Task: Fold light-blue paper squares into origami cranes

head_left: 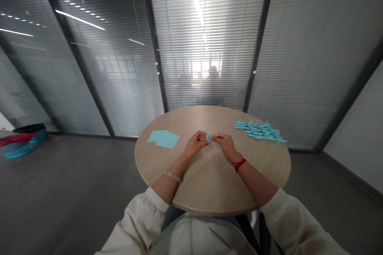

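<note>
My left hand (196, 143) and my right hand (224, 143) meet over the middle of a round wooden table (209, 183). Both pinch a small folded piece of light blue paper (208, 137) between their fingertips, just above the tabletop. A stack of flat light blue paper sheets (163, 138) lies to the left of my hands. To the right, at the table's far edge, lies a group of several folded blue paper figures (259, 131).
Glass walls with closed blinds (209, 48) stand behind the table. Coloured baskets (20, 141) sit on the grey floor at far left. A white wall (359, 135) rises on the right.
</note>
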Demonstrator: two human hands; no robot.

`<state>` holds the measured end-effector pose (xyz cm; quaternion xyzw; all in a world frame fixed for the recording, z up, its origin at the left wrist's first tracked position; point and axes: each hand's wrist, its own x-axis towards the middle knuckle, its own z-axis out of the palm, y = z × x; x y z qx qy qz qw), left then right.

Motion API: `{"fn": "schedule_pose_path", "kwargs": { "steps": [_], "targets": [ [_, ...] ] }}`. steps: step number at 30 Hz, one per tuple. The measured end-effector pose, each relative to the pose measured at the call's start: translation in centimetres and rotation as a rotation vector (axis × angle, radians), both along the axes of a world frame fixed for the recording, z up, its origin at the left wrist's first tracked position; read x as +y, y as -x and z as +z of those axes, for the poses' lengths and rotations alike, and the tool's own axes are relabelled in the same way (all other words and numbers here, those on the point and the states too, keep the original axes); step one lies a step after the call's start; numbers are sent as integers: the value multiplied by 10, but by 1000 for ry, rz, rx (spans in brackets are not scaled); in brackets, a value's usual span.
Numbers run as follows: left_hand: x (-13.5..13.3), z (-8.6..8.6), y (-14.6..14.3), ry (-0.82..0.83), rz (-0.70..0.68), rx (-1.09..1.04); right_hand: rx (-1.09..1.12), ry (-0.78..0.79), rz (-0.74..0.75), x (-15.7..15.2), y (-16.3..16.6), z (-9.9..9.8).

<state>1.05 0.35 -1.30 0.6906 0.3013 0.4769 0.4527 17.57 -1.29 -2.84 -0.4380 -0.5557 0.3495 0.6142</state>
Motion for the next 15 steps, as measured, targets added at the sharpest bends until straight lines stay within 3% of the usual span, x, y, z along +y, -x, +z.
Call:
{"fn": "schedule_pose_path", "kwargs": {
  "steps": [9, 15],
  "targets": [
    [-1, 3, 3, 46, -36, -44, 103, 19, 60, 1, 1, -1],
    [-4, 5, 3, 87, -5, -24, -85, -16, 111, 1, 1, 3]
  ]
}}
